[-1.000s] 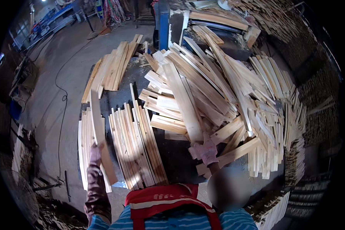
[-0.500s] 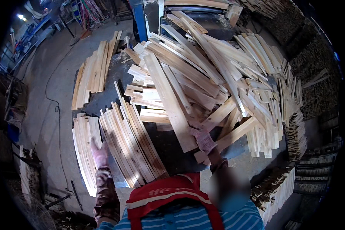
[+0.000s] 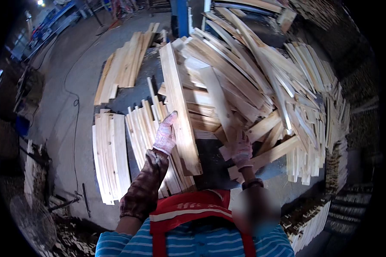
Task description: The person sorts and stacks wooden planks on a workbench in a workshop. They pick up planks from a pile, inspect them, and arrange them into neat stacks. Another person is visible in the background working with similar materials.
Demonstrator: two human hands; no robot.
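My left hand (image 3: 164, 136), in a pale knitted glove, grips the left edge of a long pale wooden board (image 3: 176, 98). That board lies slanted over a row of narrow wooden strips (image 3: 137, 128). Right of it, my gloved right hand (image 3: 243, 150) is at the near end of a second wooden board (image 3: 216, 94), its fingers partly hidden against the wood. This board leans over the heap of loose boards (image 3: 227, 73). To the left of my left hand lies a stack of wider boards (image 3: 111, 154), set side by side.
Another group of boards (image 3: 126, 60) lies at the far left of the dark tabletop (image 3: 149, 68). Piled strips (image 3: 306, 141) cover the right side. A blue post (image 3: 182, 17) stands behind the heap. A cable (image 3: 76, 103) runs along the floor at left.
My left hand has moved right from the stack of wider boards and taken the long board, now shifted left. My right hand has let that board go and taken another one from the heap.
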